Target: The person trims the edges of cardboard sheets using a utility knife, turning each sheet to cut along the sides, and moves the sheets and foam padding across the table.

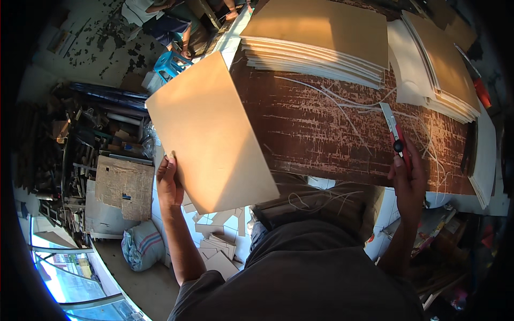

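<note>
Brown cardboard fills the middle of what we see. Our left hand [169, 184] holds a big flat cardboard sheet [211, 134] by its lower left edge. The fingers are closed around that edge, with the thumb on the side facing us. The sheet is lifted up and tilted, and its right side hangs over the left end of the work table [321, 134]. Sunlight falls across the sheet and makes one part lighter.

Our right hand [408, 179] is closed tight around a utility knife [395, 136] with a red handle. The blade is pushed out and points up and away from us, over the table. The hand sits at the near edge of the table, well apart from the sheet.

The table top is dark brown and scratched. Thin white strips [342, 101] lie on it like strings. At the far side is a thick stack of sheets [316, 40], brown on top and white at the edges. Another stack [444, 69] lies to the right of it.

On the floor under the lifted sheet we see small cardboard offcuts [217, 243]. To the left is a white sack [142, 246]. Far away at the top, a blue plastic stool [170, 64] stands near another person [160, 18].
</note>
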`<control>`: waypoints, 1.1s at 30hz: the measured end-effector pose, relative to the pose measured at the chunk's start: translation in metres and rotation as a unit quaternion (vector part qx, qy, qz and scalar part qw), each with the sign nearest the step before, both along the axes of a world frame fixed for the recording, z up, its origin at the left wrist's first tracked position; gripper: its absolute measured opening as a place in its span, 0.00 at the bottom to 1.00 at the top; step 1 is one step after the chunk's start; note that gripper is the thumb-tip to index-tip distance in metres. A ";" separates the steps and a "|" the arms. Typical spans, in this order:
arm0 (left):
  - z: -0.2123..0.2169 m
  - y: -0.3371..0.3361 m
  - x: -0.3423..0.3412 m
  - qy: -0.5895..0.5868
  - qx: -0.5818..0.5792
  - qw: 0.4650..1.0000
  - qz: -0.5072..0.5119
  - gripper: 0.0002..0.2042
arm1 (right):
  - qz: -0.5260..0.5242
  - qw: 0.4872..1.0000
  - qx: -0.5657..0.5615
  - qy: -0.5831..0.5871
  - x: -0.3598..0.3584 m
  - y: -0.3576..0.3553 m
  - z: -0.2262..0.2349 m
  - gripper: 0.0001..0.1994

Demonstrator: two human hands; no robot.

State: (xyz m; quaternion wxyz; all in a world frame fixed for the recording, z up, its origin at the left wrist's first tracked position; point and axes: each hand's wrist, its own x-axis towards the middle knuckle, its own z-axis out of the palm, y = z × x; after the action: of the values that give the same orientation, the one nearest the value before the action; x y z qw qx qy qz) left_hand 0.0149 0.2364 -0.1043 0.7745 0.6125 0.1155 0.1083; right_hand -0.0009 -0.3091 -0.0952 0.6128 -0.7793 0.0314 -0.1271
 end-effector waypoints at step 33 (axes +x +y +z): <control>0.039 -0.178 0.222 -0.323 0.612 0.562 -0.453 0.18 | -0.010 0.999 0.014 0.028 -0.029 0.014 -0.006 0.26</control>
State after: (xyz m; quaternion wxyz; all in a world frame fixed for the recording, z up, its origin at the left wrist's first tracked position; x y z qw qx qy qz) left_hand 0.2372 0.0583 -0.0655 0.1469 0.8355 -0.5290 -0.0209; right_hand -0.0303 -0.2953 -0.1009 0.6212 -0.7736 0.0583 -0.1111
